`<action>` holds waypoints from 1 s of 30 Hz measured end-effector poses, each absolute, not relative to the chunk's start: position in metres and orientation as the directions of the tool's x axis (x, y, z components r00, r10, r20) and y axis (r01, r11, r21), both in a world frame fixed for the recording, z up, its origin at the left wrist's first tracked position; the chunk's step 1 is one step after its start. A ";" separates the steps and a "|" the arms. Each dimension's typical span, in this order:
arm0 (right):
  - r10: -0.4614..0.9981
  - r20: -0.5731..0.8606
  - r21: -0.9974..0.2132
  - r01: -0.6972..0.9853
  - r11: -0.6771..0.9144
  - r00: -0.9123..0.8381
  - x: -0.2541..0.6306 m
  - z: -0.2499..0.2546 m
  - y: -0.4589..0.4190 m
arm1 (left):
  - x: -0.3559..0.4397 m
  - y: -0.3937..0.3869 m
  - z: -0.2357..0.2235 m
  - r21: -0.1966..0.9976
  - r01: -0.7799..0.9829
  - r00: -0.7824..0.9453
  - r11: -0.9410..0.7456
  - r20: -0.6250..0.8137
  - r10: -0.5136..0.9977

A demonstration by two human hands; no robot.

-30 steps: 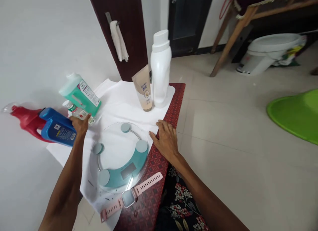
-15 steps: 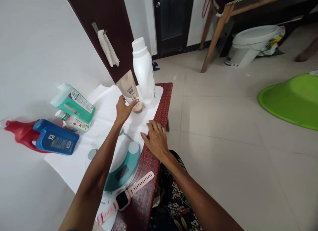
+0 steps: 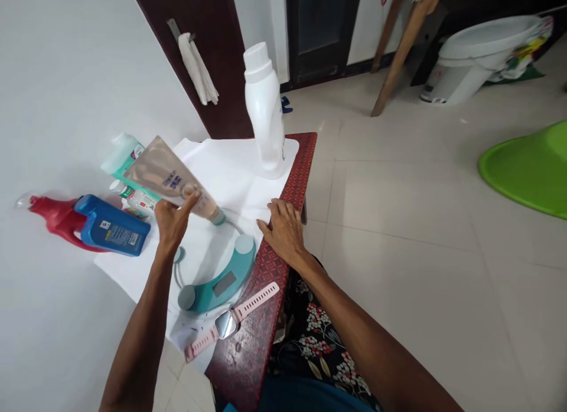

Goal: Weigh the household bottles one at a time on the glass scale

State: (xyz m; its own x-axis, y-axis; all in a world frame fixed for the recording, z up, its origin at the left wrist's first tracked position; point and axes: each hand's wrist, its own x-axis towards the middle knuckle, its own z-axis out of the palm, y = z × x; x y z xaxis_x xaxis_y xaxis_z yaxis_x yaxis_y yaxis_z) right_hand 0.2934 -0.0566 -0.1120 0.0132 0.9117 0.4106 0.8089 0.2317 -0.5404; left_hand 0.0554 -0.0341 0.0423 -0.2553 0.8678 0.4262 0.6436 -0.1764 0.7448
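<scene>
My left hand (image 3: 173, 220) grips a beige squeeze tube (image 3: 166, 175), thumb across its printed front. The tube is tilted, its cap end pointing down and right over the far side of a round glass scale (image 3: 228, 282) with a teal band and a dark display. Fingers stretched and holding nothing, my right hand (image 3: 283, 230) lies flat on the table's near edge, right of the scale. A pink-strapped smartwatch (image 3: 226, 324) rests in front of the scale. Beyond the scale, a white bottle (image 3: 264, 114) stands upright on the white cloth (image 3: 234, 164).
Along the wall stand a red bottle (image 3: 55, 220), a blue bottle (image 3: 113, 229), a small clear bottle (image 3: 140, 200) and a green jug (image 3: 116, 158), partly behind the tube. The red-patterned table (image 3: 303, 170) has a floor drop on its right. A white bucket (image 3: 469, 58) stands farther off.
My left hand has lifted the tube from beside the white bottle and carried it left and nearer, tilting it more. My right hand stays on the table edge. The camera view has shifted slightly.
</scene>
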 end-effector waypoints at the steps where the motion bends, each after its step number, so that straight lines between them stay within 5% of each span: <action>1: 0.911 0.413 -0.536 0.811 0.234 0.010 0.294 -0.113 -0.056 | 0.043 -0.055 0.047 0.711 0.689 -0.274 -0.140 0.435 0.857; 5: 0.906 0.424 -0.524 0.816 0.244 0.002 0.294 -0.115 -0.056 | 0.020 -0.123 0.046 0.650 0.759 -0.330 -0.029 0.423 0.844; 17: 0.891 0.454 -0.515 0.817 0.259 0.003 0.293 -0.121 -0.056 | 0.029 -0.150 0.015 0.792 0.610 -0.384 -0.020 0.317 0.867; 22: 0.898 0.440 -0.510 0.820 0.262 -0.013 0.296 -0.123 -0.055 | 0.019 -0.189 0.005 0.790 0.610 -0.454 -0.069 0.419 0.786; 27: 0.886 0.464 -0.523 0.801 0.291 -0.019 0.298 -0.128 -0.054 | 0.014 -0.222 -0.017 0.853 0.520 -0.630 0.033 0.357 0.690; 30: 0.884 0.468 -0.527 0.800 0.287 -0.009 0.297 -0.129 -0.054 | 0.024 -0.215 -0.016 0.838 0.545 -0.595 0.007 0.381 0.707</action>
